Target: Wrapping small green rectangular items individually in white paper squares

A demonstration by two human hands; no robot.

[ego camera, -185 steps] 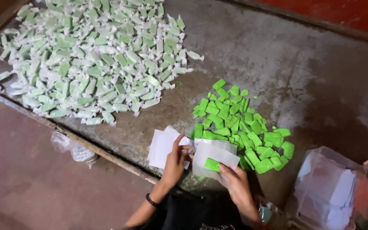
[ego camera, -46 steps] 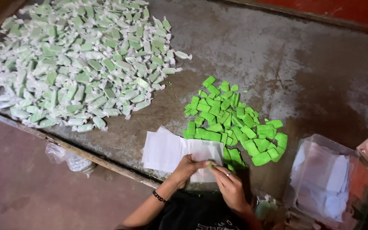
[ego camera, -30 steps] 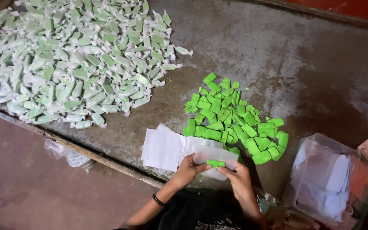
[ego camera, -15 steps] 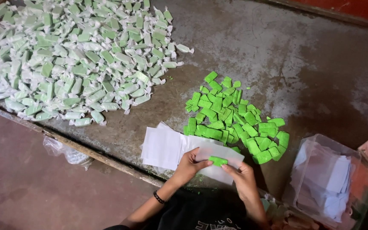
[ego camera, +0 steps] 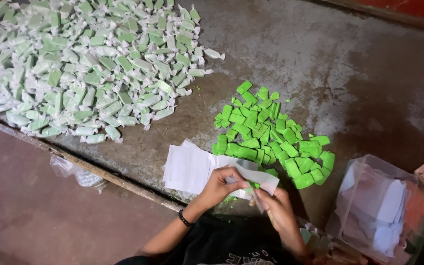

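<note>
My left hand (ego camera: pixel 220 183) and my right hand (ego camera: pixel 277 206) both pinch a white paper wrapper (ego camera: pixel 261 177) folded over a small green candy piece (ego camera: pixel 252 185), just in front of my body. Under and left of the hands lies a stack of white wrapper sheets (ego camera: pixel 187 167). A heap of bare bright green candy pieces (ego camera: pixel 266 132) sits right beyond the hands. Far left spreads a big pile of wrapped pale green candies (ego camera: pixel 89 64).
A clear plastic bag with white sheets (ego camera: pixel 376 211) lies at the right. The grey stained work surface (ego camera: pixel 320 64) ends in a metal edge (ego camera: pixel 84 164) at the left, with a crumpled plastic bag (ego camera: pixel 77 172) below it on the reddish floor (ego camera: pixel 25 216).
A green piece was taken from the heap and set on the top sheet. Both hands have since folded the paper over it and lifted it slightly toward me.
</note>
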